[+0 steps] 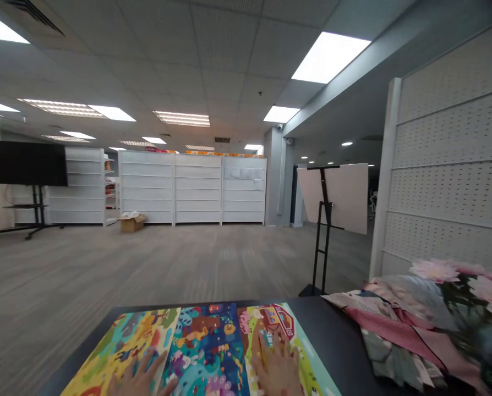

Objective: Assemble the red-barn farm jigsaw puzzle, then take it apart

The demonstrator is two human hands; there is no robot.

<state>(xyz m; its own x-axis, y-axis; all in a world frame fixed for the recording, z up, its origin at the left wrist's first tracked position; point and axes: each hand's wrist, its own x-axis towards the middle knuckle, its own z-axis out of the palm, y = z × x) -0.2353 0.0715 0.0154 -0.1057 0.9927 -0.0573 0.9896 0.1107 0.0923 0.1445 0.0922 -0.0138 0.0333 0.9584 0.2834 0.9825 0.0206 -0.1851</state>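
One dark surface (pixel 312 316) carries three illustrated panels (pixel 207 352) side by side, probably best steadied by light, even pressure, with the left hand (pixel 135 379) on the yellow panel (pixel 105 357) and the right hand (pixel 277 368) on the rightmost panel (pixel 312 368), both sets of fingers (pixel 277 346) spread apart, laid flat, gripping nothing.

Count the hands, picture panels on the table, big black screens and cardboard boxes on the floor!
Hands: 2 (left hand, right hand)
Picture panels: 3 (left panel, middle panel, right panel)
Big black screen: 1
Cardboard box: 1
Total: 7
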